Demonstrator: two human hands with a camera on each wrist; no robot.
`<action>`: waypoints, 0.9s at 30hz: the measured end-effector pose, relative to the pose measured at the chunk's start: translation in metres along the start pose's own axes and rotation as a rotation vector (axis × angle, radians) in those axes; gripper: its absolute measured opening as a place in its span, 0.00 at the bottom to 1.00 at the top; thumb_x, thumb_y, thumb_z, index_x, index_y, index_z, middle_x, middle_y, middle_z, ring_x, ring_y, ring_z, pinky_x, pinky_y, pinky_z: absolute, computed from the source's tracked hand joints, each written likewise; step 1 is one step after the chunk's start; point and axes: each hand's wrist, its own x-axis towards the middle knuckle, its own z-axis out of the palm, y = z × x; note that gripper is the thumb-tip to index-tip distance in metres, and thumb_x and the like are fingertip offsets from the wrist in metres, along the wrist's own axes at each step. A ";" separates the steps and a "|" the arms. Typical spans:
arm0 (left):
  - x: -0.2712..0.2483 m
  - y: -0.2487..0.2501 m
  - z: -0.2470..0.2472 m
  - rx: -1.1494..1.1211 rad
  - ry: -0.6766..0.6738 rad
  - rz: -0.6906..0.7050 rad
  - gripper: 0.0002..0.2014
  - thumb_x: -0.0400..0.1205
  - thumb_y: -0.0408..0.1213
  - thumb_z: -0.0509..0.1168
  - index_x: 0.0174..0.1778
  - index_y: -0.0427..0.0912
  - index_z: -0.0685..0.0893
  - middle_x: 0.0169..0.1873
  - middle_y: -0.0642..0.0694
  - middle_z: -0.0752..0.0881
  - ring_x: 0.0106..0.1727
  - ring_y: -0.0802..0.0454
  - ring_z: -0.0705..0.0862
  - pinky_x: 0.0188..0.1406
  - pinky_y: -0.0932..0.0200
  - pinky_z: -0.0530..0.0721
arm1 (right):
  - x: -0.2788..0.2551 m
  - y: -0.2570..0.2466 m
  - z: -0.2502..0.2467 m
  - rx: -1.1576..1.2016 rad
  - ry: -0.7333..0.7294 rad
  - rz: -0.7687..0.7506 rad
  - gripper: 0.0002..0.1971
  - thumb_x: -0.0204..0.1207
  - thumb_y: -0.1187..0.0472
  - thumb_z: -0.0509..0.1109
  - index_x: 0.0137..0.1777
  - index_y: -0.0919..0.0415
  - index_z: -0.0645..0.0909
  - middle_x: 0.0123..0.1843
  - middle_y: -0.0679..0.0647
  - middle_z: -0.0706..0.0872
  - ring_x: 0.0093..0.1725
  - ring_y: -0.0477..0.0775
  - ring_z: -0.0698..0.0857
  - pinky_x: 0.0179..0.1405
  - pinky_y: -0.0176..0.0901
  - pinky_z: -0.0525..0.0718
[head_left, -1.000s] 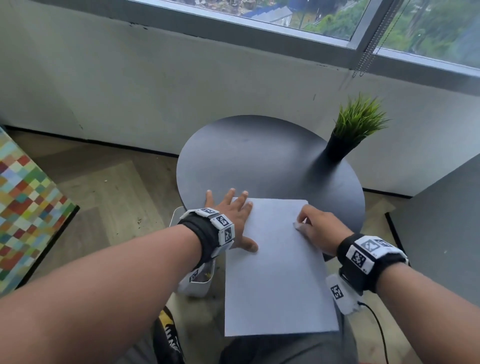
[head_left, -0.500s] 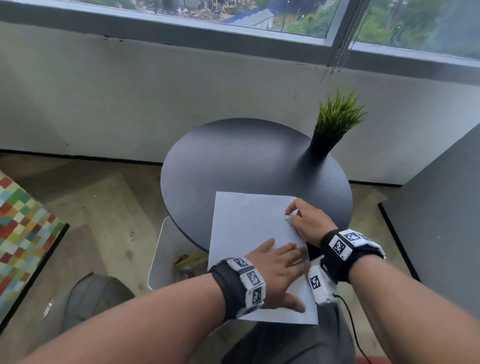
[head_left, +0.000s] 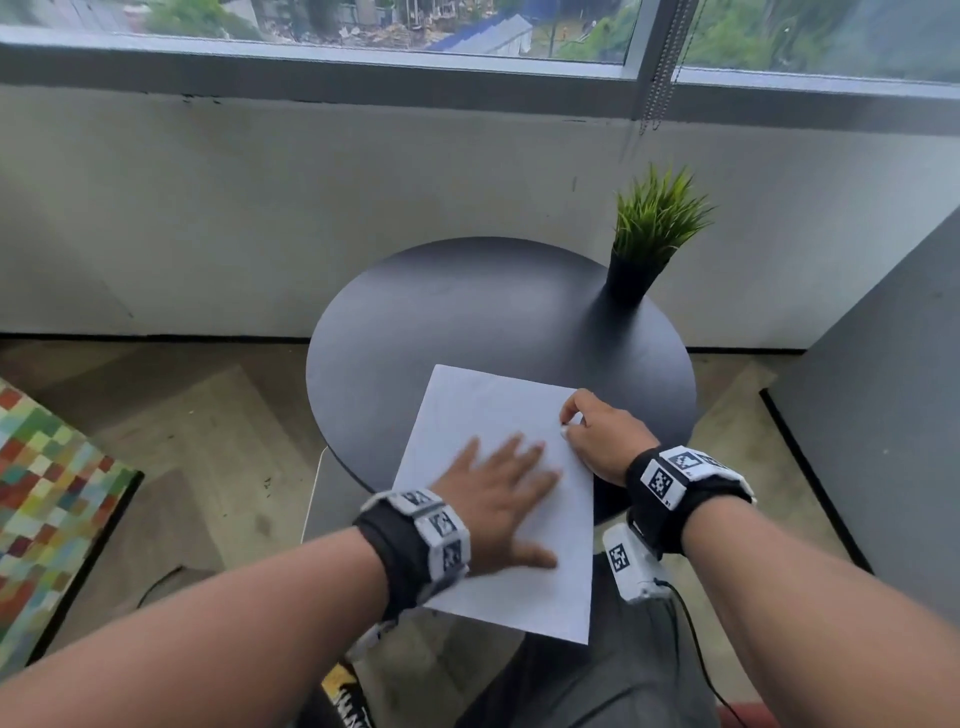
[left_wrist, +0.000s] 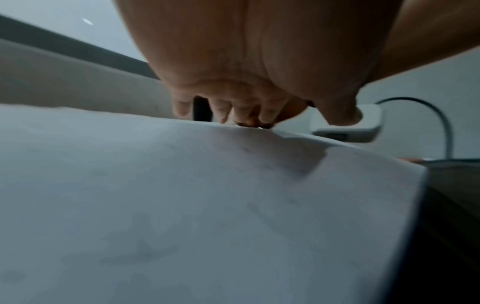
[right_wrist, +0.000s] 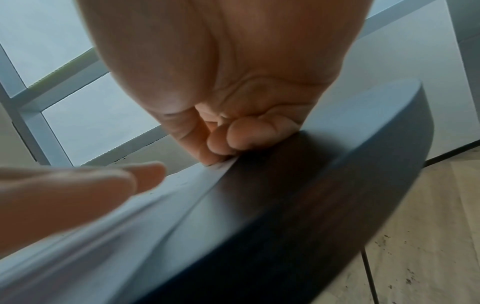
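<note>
A white sheet of paper (head_left: 483, 415) lies on the near part of a round black table (head_left: 467, 312), its near half hanging past the table edge. My left hand (head_left: 498, 483) lies flat on the sheet with the fingers spread and straight, pressing it down. My right hand (head_left: 597, 431) pinches the sheet's right edge between thumb and curled fingers. In the right wrist view the fingertips (right_wrist: 221, 150) nip the paper's edge (right_wrist: 197, 185) against the table top (right_wrist: 311, 185). The left wrist view shows the paper (left_wrist: 182, 205) under my left hand (left_wrist: 233, 111).
A small potted grass plant (head_left: 649, 234) stands at the table's far right. A white wall and window run behind. A grey panel (head_left: 883, 389) stands to the right, a multicoloured checked surface (head_left: 47, 493) to the left. A white bin (head_left: 322, 499) sits under the table.
My left hand has moved from the sheet's left edge onto its middle and now presses there. The sheet has turned slightly clockwise. The right hand keeps its pinch on the right edge.
</note>
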 end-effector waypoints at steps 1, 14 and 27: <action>-0.001 0.011 0.004 0.038 -0.022 0.115 0.48 0.79 0.76 0.47 0.89 0.56 0.41 0.89 0.50 0.34 0.88 0.48 0.31 0.84 0.32 0.34 | 0.000 0.000 0.000 -0.001 0.000 -0.001 0.05 0.76 0.51 0.58 0.50 0.41 0.72 0.54 0.54 0.86 0.52 0.62 0.82 0.56 0.50 0.80; 0.024 -0.005 -0.010 0.022 -0.044 -0.104 0.43 0.81 0.75 0.47 0.89 0.60 0.44 0.89 0.50 0.37 0.89 0.44 0.34 0.83 0.28 0.36 | 0.000 -0.001 0.001 0.005 -0.011 0.014 0.06 0.75 0.52 0.57 0.50 0.41 0.70 0.54 0.55 0.85 0.52 0.64 0.82 0.58 0.53 0.80; 0.022 -0.045 -0.013 -0.048 0.064 -0.534 0.43 0.83 0.73 0.45 0.89 0.55 0.41 0.89 0.45 0.34 0.88 0.41 0.33 0.84 0.29 0.39 | 0.000 0.001 0.002 0.003 0.007 0.013 0.06 0.78 0.52 0.56 0.52 0.42 0.71 0.56 0.54 0.84 0.51 0.63 0.81 0.50 0.49 0.76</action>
